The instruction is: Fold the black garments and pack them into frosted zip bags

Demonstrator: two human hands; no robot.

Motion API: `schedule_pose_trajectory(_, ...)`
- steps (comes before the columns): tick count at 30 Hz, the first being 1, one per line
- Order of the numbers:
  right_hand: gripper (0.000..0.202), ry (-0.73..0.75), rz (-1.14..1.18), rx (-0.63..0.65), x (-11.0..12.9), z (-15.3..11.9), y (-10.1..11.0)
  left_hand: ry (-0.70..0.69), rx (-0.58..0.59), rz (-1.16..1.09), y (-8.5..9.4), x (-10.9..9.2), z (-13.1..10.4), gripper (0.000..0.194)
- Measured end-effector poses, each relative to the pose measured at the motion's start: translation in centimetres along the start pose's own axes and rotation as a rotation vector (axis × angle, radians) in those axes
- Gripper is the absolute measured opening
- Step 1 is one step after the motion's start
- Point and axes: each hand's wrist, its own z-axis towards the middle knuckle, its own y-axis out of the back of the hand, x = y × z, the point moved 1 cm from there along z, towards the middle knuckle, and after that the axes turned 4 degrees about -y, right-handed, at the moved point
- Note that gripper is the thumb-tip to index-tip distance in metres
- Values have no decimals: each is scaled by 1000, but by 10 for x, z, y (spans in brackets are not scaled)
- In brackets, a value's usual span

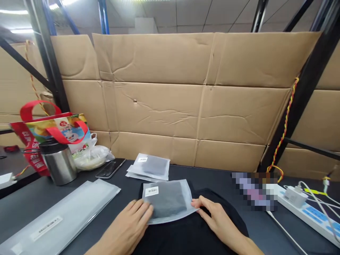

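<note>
A frosted plastic bag (170,202) with a dark flat item inside and a white barcode label (151,191) lies over black fabric (183,235) in front of me. My left hand (135,219) is closed at the bag's lower left edge, fingers together and thumb hidden. The bag's right corner is pinched between the thumb and fingers of my right hand (212,216). Just behind it, a small pile of similar labelled bags (150,166) rests on the dark table (209,180).
Long frosted bags (66,216) lie at left. Behind them stand a steel flask (60,164), a colourful tote (61,129), a plastic bag (92,156) and a phone (111,168). At right are a pixelated object (255,191) and a power strip (313,212) with cables. Cardboard (159,106) walls the back.
</note>
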Motion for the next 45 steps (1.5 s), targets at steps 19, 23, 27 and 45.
schedule_pose_trajectory(19, 25, -115, -98, -12, -6, 2, -2, 19, -139, -128, -9, 151, 86, 70)
schedule_pose_trajectory(23, 45, -69, -237, 156, 4, 2, 1, 54, -48, -204, -30, 157, 84, 68)
schedule_pose_trajectory(27, 54, -48, -316, 351, 18, 2, 3, 121, -63, -276, -31, 153, 85, 68)
schedule_pose_trajectory(45, 19, -93, -304, -182, -33, 78, -10, 502, -280, -619, -51, 85, 30, 11)
